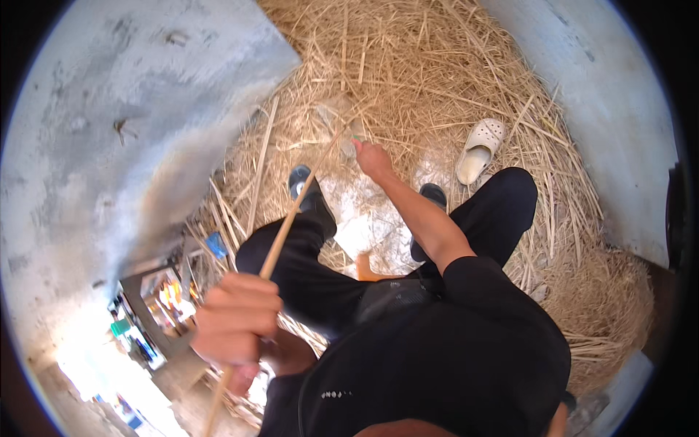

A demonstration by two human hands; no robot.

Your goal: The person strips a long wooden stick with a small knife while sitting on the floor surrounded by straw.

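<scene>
A long, thin strip that looks like bamboo [291,216] runs slantwise from the lower left up toward the straw-covered floor. My left hand [239,315] is closed around it near its close end, a little smeared by motion. Farther off, my right hand [373,159] is closed low between my knees, beside the strip's far part. At its fingertips is a small greyish shape [348,148]; whether the hand holds it, I cannot tell. What is inside that grip is hidden.
Straw-like shavings and split strips [415,69] cover the floor. A cream clog [480,151] lies at the right. Part of a wooden seat [368,269] shows between my legs. Pale walls [109,146] stand on both sides, and a blue object [216,245] lies at the left.
</scene>
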